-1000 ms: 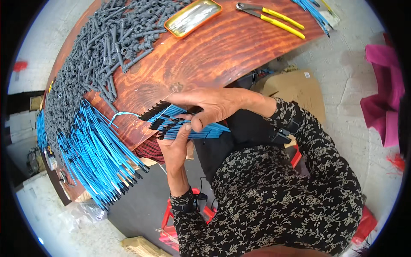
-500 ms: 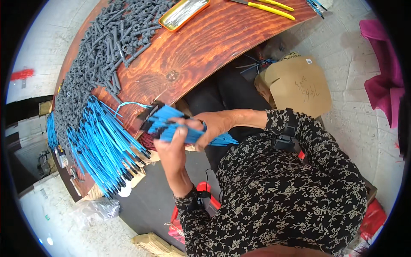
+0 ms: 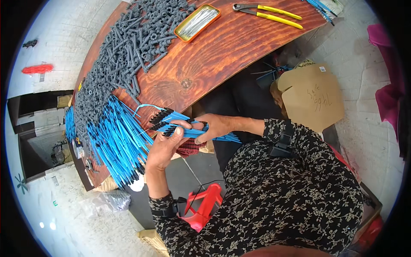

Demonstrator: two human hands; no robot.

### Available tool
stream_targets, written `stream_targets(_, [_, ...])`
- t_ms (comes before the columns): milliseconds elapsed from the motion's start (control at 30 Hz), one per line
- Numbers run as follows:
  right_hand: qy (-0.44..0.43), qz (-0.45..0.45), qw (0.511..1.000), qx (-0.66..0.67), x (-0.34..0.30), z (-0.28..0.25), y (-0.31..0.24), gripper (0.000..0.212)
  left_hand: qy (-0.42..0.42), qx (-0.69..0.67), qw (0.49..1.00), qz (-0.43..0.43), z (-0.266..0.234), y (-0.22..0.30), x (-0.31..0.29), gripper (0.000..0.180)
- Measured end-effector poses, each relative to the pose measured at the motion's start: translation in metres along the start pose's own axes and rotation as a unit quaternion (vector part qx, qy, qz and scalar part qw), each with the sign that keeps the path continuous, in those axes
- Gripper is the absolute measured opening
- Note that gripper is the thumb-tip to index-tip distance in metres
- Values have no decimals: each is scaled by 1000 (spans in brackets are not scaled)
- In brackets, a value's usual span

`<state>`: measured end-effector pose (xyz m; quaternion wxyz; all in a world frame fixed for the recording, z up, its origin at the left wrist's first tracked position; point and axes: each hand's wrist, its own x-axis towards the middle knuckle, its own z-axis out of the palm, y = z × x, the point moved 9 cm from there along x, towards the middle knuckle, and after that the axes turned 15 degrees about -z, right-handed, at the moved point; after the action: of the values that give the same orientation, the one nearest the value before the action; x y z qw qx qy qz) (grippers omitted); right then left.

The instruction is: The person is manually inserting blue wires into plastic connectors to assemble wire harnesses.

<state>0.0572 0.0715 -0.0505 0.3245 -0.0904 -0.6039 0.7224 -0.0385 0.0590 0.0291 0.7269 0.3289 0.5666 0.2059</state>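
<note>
A bundle of blue wires with black tips [image 3: 176,116] lies between my hands, beside the table's near edge. My left hand [image 3: 165,147] is closed round it near the black-tipped end, thumb on top. From the other side my right hand [image 3: 216,126] grips the same bundle farther along, its fingers partly hidden behind the wires. The tail of the bundle sticks out below my right hand over my lap. One loose blue wire [image 3: 147,106] curves from the table toward the bundle. A large heap of similar blue wires [image 3: 122,143] hangs over the table's left edge.
Grey plastic tubular parts [image 3: 132,43] are piled along the wooden table [image 3: 205,60]. An orange-rimmed tin of thin metal pins [image 3: 198,22] and yellow-handled pliers [image 3: 274,15] lie at the back. A cardboard box [image 3: 314,96] stands to the right, a red plastic stool [image 3: 209,203] below.
My view has shifted, so the table and its contents sit farther right and lower. The bundle stays in both hands, its black tips now sharp and fanned in layers.
</note>
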Motion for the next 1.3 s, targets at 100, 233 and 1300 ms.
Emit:
stream_targets(100, [3,-4,999,-34,1,-2,0,47,-30,29,999,-32,11,9,-4,29])
stream_targets(233, [2,11,999,-48,1,-5,7,51,-29,34,997,-62,12,11,-3,34])
stream_targets(1300, [-1,-115,980,162,-12,-11,-25,63,39,8,988,148,33,24,13,27])
